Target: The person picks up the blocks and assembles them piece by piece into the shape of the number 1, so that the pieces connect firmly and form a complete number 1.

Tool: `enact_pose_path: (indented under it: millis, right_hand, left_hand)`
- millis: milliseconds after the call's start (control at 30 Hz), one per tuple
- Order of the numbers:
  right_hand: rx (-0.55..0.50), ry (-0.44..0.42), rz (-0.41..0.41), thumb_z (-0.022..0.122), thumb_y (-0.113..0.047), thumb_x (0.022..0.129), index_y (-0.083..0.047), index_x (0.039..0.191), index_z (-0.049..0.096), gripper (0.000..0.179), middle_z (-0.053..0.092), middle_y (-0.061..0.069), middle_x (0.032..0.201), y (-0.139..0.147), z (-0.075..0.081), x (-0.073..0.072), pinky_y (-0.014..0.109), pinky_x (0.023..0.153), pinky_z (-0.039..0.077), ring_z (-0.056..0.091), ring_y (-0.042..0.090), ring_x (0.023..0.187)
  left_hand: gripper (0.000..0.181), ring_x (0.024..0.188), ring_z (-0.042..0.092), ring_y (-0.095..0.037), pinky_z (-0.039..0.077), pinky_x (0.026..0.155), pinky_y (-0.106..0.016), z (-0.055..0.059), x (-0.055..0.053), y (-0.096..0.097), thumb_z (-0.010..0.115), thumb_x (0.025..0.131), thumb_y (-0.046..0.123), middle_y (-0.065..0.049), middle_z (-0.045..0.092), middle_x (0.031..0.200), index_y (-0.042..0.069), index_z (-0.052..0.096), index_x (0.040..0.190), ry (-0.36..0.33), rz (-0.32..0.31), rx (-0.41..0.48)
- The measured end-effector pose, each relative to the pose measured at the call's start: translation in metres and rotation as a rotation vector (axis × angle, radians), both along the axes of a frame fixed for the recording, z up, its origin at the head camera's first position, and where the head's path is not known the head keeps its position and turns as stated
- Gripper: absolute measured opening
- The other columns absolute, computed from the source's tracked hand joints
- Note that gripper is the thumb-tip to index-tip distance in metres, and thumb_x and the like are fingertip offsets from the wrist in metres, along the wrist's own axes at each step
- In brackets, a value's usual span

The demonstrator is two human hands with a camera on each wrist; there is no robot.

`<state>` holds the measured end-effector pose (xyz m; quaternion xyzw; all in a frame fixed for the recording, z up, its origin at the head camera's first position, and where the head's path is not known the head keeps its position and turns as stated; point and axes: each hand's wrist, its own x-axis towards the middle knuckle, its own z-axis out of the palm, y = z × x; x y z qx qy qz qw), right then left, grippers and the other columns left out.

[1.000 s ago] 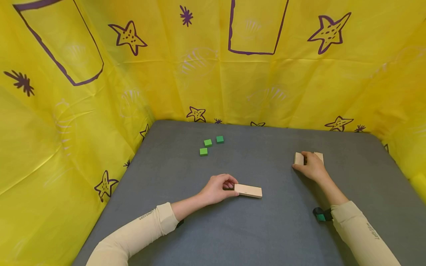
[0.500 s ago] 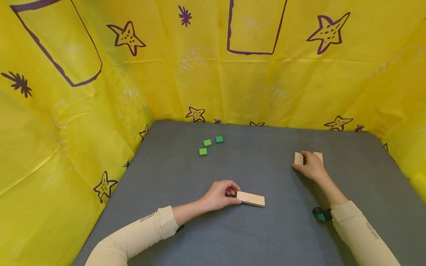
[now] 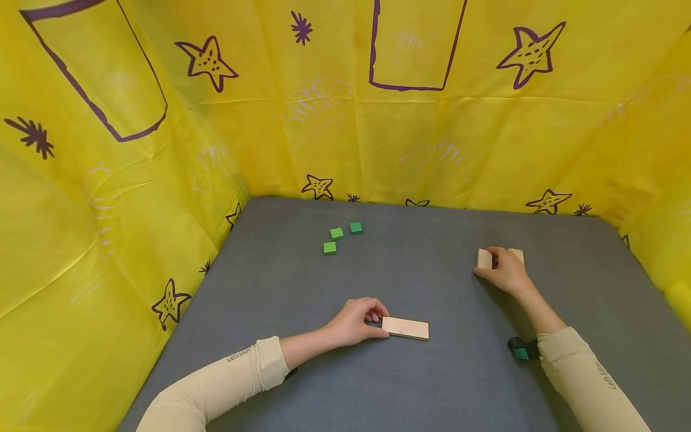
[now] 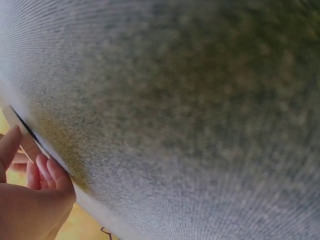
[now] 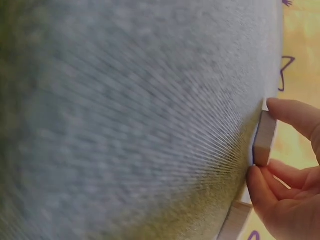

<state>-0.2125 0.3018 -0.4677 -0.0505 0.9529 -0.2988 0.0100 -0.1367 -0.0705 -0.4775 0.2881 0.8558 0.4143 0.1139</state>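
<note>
In the head view my left hand (image 3: 356,322) grips the left end of a flat rectangular wooden block (image 3: 407,328), low over the grey tabletop near the middle. The left wrist view shows the wooden block (image 4: 26,137) between the thumb and fingers. Farther back on the right, my right hand (image 3: 505,270) pinches a second wooden block (image 3: 484,259) between thumb and fingertips. Just right of it is a third wooden block (image 3: 517,254), partly hidden behind the hand. In the right wrist view the pinched block (image 5: 264,137) and the other block (image 5: 236,220) stand apart.
Three small green blocks lie toward the back left: a light green block (image 3: 330,248), another light green block (image 3: 337,233) and a darker green block (image 3: 356,228). The grey tabletop (image 3: 432,384) is bordered by a yellow patterned cloth (image 3: 345,138) at the back and sides.
My left hand has moved toward the front of the table with its wooden block, which now lies more level across the view. The right hand has stayed in place.
</note>
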Motion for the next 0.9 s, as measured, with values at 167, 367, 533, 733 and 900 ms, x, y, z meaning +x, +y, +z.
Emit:
enact_pose_path:
  millis: [167, 367, 533, 733, 900]
  right_hand:
    - [-0.028, -0.084, -0.007, 0.074, -0.023, 0.085, 0.025, 0.133, 0.034, 0.079, 0.046, 0.044, 0.124, 0.004, 0.003, -0.001, 0.06, 0.092, 0.041, 0.048, 0.054, 0.111]
    - [-0.041, -0.157, -0.001, 0.074, -0.024, 0.085, 0.021, 0.137, 0.031, 0.081, 0.043, 0.043, 0.129, 0.007, 0.008, -0.001, 0.06, 0.094, 0.039, 0.044, 0.054, 0.116]
    - [-0.07, -0.194, 0.01, 0.074, -0.02, 0.085, 0.019, 0.139, 0.03, 0.08, 0.041, 0.042, 0.132, 0.011, 0.01, -0.001, 0.06, 0.096, 0.038, 0.042, 0.054, 0.12]
    - [-0.099, -0.213, 0.01, 0.073, -0.017, 0.086, 0.017, 0.14, 0.032, 0.075, 0.043, 0.04, 0.132, 0.014, 0.013, 0.0, 0.058, 0.094, 0.04, 0.043, 0.051, 0.12]
    - [-0.129, -0.226, 0.01, 0.071, -0.017, 0.088, 0.014, 0.142, 0.032, 0.074, 0.043, 0.039, 0.133, 0.015, 0.013, 0.0, 0.056, 0.094, 0.041, 0.043, 0.05, 0.121]
  left_hand:
    - [0.03, 0.078, 0.058, -0.012, 0.047, 0.073, -0.021, 0.001, 0.001, 0.0, 0.086, 0.074, 0.011, -0.001, 0.063, 0.087, 0.007, 0.068, 0.098, 0.012, -0.009, -0.01]
    - [0.03, 0.078, 0.058, -0.011, 0.047, 0.073, -0.02, 0.0, 0.002, -0.001, 0.086, 0.074, 0.011, 0.0, 0.063, 0.087, 0.007, 0.068, 0.098, 0.013, -0.014, -0.01]
    - [0.03, 0.079, 0.059, -0.013, 0.048, 0.074, -0.021, -0.001, 0.001, -0.003, 0.085, 0.074, 0.01, -0.001, 0.063, 0.088, 0.005, 0.068, 0.099, 0.02, -0.023, -0.001]
    - [0.032, 0.081, 0.06, -0.015, 0.049, 0.076, -0.021, 0.0, 0.0, -0.005, 0.085, 0.074, 0.008, -0.004, 0.065, 0.09, 0.003, 0.068, 0.1, 0.0, -0.036, 0.025]
    - [0.033, 0.083, 0.061, -0.015, 0.05, 0.078, -0.022, 0.002, -0.002, -0.007, 0.085, 0.074, 0.006, -0.005, 0.066, 0.093, 0.002, 0.069, 0.102, -0.044, -0.045, 0.046]
